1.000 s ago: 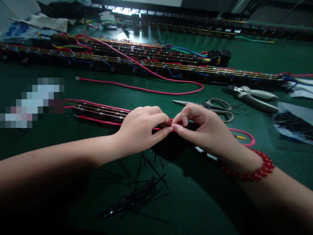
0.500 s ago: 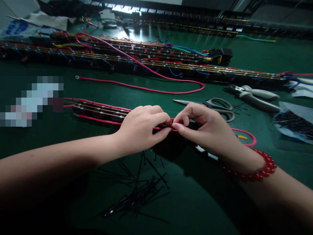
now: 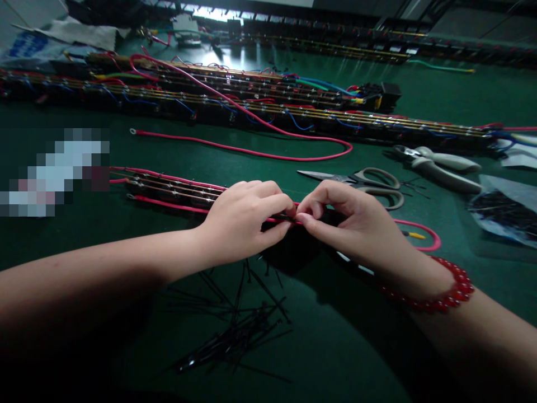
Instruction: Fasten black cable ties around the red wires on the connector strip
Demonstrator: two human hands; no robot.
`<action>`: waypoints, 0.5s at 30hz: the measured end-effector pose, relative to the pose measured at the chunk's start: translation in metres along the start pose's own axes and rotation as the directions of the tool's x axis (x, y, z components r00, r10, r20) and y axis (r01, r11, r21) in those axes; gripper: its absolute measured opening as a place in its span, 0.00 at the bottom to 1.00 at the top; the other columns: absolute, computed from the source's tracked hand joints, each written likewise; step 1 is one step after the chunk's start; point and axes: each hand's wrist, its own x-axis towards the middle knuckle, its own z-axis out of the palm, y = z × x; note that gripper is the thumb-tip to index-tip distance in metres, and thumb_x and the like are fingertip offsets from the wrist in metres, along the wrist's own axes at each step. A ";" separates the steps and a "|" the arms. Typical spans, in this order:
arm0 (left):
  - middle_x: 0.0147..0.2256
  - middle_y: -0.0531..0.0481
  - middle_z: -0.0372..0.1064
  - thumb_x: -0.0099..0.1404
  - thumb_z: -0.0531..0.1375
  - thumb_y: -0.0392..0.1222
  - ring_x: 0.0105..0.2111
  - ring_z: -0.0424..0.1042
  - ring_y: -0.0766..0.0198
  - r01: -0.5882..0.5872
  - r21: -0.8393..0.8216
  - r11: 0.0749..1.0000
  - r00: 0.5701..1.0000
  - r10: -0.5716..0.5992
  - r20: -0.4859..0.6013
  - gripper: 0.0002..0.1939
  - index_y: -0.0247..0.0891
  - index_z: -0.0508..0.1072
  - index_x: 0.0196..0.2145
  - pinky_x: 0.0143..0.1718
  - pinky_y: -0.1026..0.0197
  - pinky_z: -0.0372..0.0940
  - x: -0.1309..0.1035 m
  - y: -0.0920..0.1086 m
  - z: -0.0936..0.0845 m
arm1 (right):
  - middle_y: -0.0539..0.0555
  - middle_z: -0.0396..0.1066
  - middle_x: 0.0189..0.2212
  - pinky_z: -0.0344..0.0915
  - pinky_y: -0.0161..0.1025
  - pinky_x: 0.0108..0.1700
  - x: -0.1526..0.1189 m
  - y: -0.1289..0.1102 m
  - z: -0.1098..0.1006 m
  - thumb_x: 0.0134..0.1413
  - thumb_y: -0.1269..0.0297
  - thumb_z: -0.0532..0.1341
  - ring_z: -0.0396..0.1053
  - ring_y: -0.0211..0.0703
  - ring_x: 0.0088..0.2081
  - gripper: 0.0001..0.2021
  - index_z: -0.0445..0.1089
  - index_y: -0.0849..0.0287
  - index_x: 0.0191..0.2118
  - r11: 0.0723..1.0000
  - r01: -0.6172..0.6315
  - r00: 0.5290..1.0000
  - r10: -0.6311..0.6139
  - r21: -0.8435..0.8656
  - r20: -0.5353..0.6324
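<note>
Both hands are pinching a thin red wire (image 3: 201,210) on a dark strip (image 3: 168,190)
Left hand (image 3: 243,221) and right hand (image 3: 352,218) are meeting fingertip to fingertip; one pair of scissors (image 3: 369,183) is lying nearby on the surface (image 3: 335,347)

so there's a long black wired strip (image 3: 168,190) lying flat on the green mat, running left to right, thin metal rails along its top; a pink-red wire (image 3: 168,204) hugs its near edge and loops out right, ending in what looks like a yellow tip
</note>
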 end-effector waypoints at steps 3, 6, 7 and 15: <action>0.39 0.49 0.73 0.69 0.57 0.42 0.40 0.71 0.59 -0.004 0.003 1.000 1.000 0.004 0.007 0.08 0.39 0.76 0.38 0.39 0.57 0.60 0.000 0.000 0.000 | 0.50 0.70 0.29 0.67 0.41 0.36 0.000 0.000 0.000 0.55 0.69 0.65 0.70 0.41 0.32 0.09 0.64 0.55 0.28 1.000 0.014 1.000 -0.014 0.004 -0.002; 0.40 0.48 0.73 0.69 0.57 0.42 0.40 0.71 0.59 -0.009 0.016 1.000 1.000 0.009 0.009 0.08 0.40 0.76 0.39 0.40 0.57 0.60 -0.001 -0.001 0.000 | 0.50 0.70 0.28 0.66 0.41 0.34 0.000 0.000 0.001 0.56 0.67 0.65 0.69 0.41 0.31 0.08 0.65 0.55 0.28 1.000 0.001 1.000 -0.001 -0.017 -0.004; 0.40 0.48 0.73 0.69 0.57 0.42 0.40 0.71 0.59 -0.012 0.019 1.000 1.000 0.012 0.010 0.08 0.40 0.76 0.39 0.40 0.57 0.60 -0.001 -0.001 0.000 | 0.50 0.70 0.28 0.66 0.41 0.34 0.000 0.001 0.001 0.56 0.66 0.65 0.69 0.42 0.31 0.08 0.66 0.55 0.29 1.000 -0.006 1.000 0.006 -0.026 -0.004; 0.40 0.49 0.73 0.70 0.56 0.42 0.40 0.71 0.58 -0.033 0.039 0.999 0.999 0.033 -0.002 0.09 0.40 0.76 0.40 0.40 0.56 0.61 -0.002 -0.002 0.001 | 0.51 0.70 0.29 0.64 0.41 0.34 -0.002 0.001 0.002 0.57 0.65 0.64 0.68 0.43 0.32 0.09 0.65 0.54 0.29 0.999 -0.029 1.000 0.029 -0.038 0.007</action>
